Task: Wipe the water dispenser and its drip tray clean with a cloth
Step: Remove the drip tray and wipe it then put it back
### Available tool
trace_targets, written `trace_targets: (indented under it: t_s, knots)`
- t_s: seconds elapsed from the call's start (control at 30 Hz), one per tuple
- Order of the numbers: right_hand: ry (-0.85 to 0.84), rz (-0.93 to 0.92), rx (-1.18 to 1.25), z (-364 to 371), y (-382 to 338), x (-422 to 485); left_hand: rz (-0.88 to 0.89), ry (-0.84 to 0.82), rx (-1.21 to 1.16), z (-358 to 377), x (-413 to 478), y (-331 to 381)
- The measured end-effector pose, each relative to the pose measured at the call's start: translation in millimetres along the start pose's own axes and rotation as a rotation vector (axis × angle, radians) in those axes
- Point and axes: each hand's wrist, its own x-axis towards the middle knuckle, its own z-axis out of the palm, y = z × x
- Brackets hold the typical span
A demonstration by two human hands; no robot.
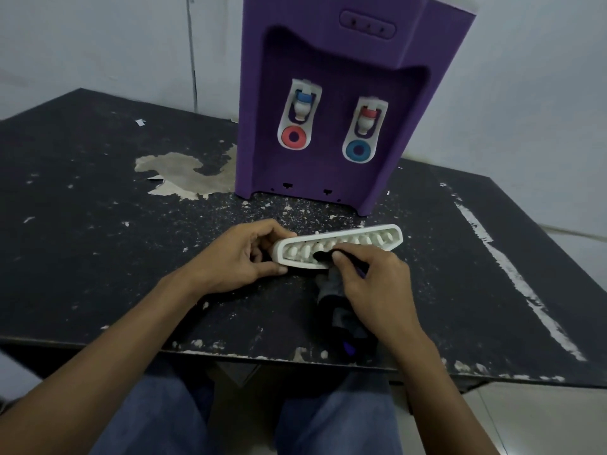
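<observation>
- Nearest the camera: seated person, knees in blue jeans (157, 418) below the table's near edge; both bare forearms reach out over the table (98, 257), whose black top is flaked and scuffed.
- Cloth (341, 310): dark, bunched, a purple patch at its near end. It trails from the right hand toward 6 o'clock and lies on the tabletop almost to the near edge.
- Right hand (371, 284): fingers curled round the cloth's upper end, fingertips pressing a wad of it into the drip tray's ribbed inside, about mid-length.
- Left hand (239, 257): grasps the tray's 9 o'clock end, thumb under, fingers curled over the top rim.
- Drip tray (377, 239): white, long, detached from the machine, tipped so its open ribbed side faces the person; it sits between the hands, just in front of the dispenser.
- Peeled pale patch (184, 172) in the tabletop at 10 o'clock from the tray.
- Water dispenser (328, 77): purple, upright at 12 o'clock from the tray, at the table's far side. Two white taps: left with a blue cap (303, 101), right with a red cap (369, 116).
- Behind: plain pale wall (98, 44).
</observation>
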Motion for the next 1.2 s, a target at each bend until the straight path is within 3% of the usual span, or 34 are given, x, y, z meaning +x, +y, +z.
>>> trace_targets:
  t_s: [0.2,0.63,0.87,1.03,1.2]
  knots:
    - [0.1,0.017,0.077,-7,4,5,0.019,-0.01,0.002,-2,1,1]
    - [-0.138,-0.393,-0.065,20,-2,39,0.007,0.021,-0.041,0,2,3]
    - [-0.188,-0.409,-0.166,21,-1,40,0.009,0.021,-0.024,-1,2,2]
    - [-0.315,-0.375,-0.155,14,-3,43,0.003,0.026,-0.028,-1,1,4]
    - [-0.222,-0.349,-0.073,18,0,45,-0.007,0.019,-0.037,-1,1,4]
